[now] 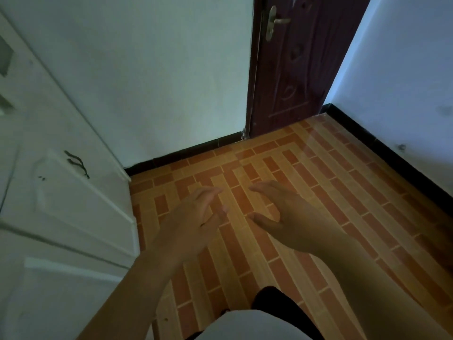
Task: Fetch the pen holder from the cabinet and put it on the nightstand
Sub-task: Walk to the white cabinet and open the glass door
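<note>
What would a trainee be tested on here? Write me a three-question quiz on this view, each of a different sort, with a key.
1. True or false: the left hand is holding a pen holder.
2. Multiple choice: the white cabinet stands on which side of the view? A) left B) right C) far end, beside the door
3. Fill in: the brass lever handle belongs to the dark brown ____.

Key:
1. False. Both the left hand and the right hand are open and empty above the tiled floor.
2. A.
3. door.
</note>
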A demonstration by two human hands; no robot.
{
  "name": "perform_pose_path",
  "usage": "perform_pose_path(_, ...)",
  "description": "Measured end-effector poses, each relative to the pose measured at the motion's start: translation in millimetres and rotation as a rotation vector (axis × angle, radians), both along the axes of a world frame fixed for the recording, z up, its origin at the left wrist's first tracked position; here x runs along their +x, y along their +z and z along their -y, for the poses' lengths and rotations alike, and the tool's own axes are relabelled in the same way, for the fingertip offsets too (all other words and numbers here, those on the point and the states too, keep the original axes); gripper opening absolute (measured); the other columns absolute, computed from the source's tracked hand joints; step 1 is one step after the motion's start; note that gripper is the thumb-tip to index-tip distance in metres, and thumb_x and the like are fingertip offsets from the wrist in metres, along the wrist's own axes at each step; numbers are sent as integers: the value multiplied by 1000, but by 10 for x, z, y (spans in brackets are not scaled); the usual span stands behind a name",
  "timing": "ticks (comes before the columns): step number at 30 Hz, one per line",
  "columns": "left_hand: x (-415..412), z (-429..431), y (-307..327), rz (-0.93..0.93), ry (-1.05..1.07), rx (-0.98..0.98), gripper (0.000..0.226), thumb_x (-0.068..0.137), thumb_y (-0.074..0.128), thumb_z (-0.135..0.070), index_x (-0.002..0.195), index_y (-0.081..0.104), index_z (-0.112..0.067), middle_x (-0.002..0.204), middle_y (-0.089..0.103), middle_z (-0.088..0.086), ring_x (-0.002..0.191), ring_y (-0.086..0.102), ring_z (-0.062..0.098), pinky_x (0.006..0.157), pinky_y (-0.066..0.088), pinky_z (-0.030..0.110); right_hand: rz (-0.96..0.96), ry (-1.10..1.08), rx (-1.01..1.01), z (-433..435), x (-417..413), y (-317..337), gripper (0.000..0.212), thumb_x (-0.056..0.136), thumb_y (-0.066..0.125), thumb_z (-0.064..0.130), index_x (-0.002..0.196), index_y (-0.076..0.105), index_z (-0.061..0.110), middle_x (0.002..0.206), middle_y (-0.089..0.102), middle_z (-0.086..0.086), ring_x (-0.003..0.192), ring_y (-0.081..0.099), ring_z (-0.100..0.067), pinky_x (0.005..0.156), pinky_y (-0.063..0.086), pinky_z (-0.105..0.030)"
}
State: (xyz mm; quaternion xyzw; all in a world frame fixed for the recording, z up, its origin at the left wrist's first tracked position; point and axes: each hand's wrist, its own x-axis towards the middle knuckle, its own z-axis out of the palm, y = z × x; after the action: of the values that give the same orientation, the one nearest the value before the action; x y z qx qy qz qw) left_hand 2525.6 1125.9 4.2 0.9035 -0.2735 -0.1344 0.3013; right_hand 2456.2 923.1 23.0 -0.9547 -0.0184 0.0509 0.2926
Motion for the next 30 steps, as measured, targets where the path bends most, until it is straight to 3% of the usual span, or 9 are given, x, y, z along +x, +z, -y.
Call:
perform_pose_path(6, 979, 98, -100, 20, 119, -17, 55, 87, 29, -62, 136, 35, -36, 142, 37, -15, 125, 38, 2, 103, 36, 32, -32, 109, 16, 163, 1219, -78, 56, 87, 52, 47, 137, 29, 38, 147, 30, 17, 128, 35, -5, 102, 35, -27)
perform_pose_path(10, 1709, 217, -120, 48, 202, -15, 58, 84, 28, -61, 134, 38, -34, 139, 41, -14, 121, 42, 2, 101, 35, 27, -9, 188, 20, 282, 2173, -81, 55, 86, 52, 47, 136, 31, 37, 144, 36, 14, 126, 39, -7, 99, 34, -26)
perform_pose_path(15, 2560, 376, -24, 66, 301, 33, 59, 85, 27, -61, 135, 36, -33, 141, 41, -9, 126, 40, 7, 105, 36, 37, -3, 298, 0, 428, 3254, 3, 57, 87, 51, 47, 139, 30, 35, 147, 31, 13, 133, 33, -10, 107, 33, -32)
perform_pose_path(19, 3045, 301, -31, 63, 430, 53, 58, 85, 26, -60, 136, 36, -33, 143, 39, -9, 130, 36, 9, 107, 33, 42, 15, 398, -8, 347, 3989, -29, 56, 87, 50, 50, 138, 31, 36, 145, 33, 14, 129, 37, -7, 100, 35, -25)
perform_pose_path(25, 3508, -180, -86, 65, 579, 76, 57, 86, 28, -57, 134, 39, -29, 136, 45, -12, 121, 43, 4, 101, 35, 25, -54, 557, 48, -135, 4850, -46, 50, 89, 52, 43, 135, 33, 36, 137, 39, 16, 111, 36, 3, 90, 30, -18)
perform_pose_path(30, 3995, -695, -15, 101, 696, 96, 53, 87, 32, -54, 133, 40, -28, 136, 45, -11, 113, 37, -5, 93, 25, 10, -26, 652, 65, -709, 5474, -42, 49, 88, 53, 40, 134, 38, 32, 134, 44, 13, 114, 46, -4, 93, 37, -20)
